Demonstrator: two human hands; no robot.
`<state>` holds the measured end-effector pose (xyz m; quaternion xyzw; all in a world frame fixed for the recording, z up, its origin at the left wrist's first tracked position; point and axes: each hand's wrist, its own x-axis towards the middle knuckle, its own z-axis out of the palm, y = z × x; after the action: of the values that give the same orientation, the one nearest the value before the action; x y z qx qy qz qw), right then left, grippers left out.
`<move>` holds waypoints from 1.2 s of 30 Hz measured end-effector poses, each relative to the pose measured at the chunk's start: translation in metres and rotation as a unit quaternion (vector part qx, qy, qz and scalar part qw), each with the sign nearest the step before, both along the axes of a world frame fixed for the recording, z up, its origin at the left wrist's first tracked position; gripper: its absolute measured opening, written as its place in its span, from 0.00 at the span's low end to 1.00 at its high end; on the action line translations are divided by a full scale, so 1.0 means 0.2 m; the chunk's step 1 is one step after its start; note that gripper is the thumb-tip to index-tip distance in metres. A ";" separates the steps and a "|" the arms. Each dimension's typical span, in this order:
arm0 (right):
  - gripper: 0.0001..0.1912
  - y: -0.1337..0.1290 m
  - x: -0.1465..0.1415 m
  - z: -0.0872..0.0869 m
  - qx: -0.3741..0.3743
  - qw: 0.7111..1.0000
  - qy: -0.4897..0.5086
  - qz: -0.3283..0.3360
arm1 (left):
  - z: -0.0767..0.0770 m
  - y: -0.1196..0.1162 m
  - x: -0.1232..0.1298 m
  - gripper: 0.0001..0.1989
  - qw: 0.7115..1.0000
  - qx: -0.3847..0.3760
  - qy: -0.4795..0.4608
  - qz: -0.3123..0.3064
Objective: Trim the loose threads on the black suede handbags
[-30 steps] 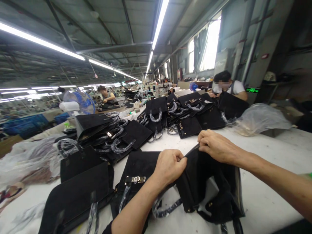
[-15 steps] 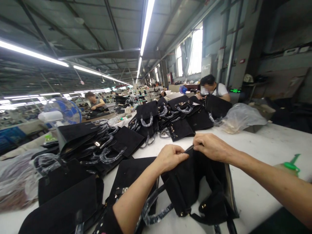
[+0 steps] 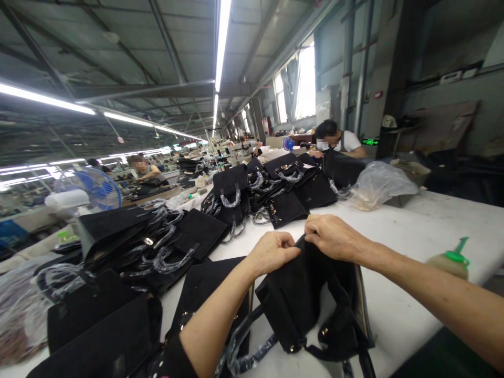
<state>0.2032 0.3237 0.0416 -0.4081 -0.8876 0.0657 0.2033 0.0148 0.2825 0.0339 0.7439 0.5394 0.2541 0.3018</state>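
A black bag (image 3: 291, 304) is held up at its top edge over the white table (image 3: 413, 236). My left hand (image 3: 273, 253) pinches the edge between thumb and fingers. Close beside it, my right hand (image 3: 333, 236) grips the same edge, its fingers closed on the fabric. Gold-coloured metal fittings show low on the bag, and a plastic-wrapped handle (image 3: 255, 357) hangs at its left. Another black bag (image 3: 208, 283) lies flat beneath my left forearm.
Black bags (image 3: 318, 189) with wrapped handles pile up ahead and at left. Clear plastic (image 3: 381, 184) lies at the back right, a green-capped bottle (image 3: 451, 262) at right. A blue fan (image 3: 92, 189) stands at left. Two people (image 3: 350, 144) work beyond.
The view has turned slightly to the right, so the surroundings sit further left. Both hands keep their hold on the bag's edge, with little change in their grip.
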 end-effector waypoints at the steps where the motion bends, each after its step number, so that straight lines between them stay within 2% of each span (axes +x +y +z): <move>1: 0.08 0.00 0.00 0.00 0.006 1.000 -0.002 0.001 | -0.01 0.02 0.02 0.11 1.000 0.005 -0.001 0.009; 6: 0.08 0.01 0.04 -0.02 0.035 0.999 0.008 0.029 | 0.00 0.04 0.09 0.12 0.997 0.038 0.022 0.056; 13: 0.10 0.02 0.11 -0.04 0.012 0.998 0.042 0.045 | -0.01 -0.06 0.06 0.09 0.991 -0.013 -0.027 0.127; 19: 0.11 0.01 0.08 -0.01 0.029 0.999 0.018 0.016 | -0.05 -0.06 0.04 0.11 0.991 -0.029 -0.092 0.091; 25: 0.11 -0.01 0.06 -0.01 0.051 0.998 -0.021 -0.026 | -0.05 -0.08 0.05 0.13 0.975 -0.100 -0.174 0.096; 31: 0.11 -0.01 0.05 -0.02 0.056 0.997 -0.033 -0.041 | -0.04 -0.06 0.05 0.09 0.973 -0.081 -0.204 0.067; 36: 0.10 -0.01 0.04 -0.02 0.052 0.997 -0.030 -0.051 | -0.04 -0.01 0.07 0.07 0.975 -0.067 -0.187 0.096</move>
<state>0.2108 0.3209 0.0386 -0.4433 -0.8738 -0.0030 0.2001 0.0284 0.2806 0.0252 0.6062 0.5580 0.3794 0.4209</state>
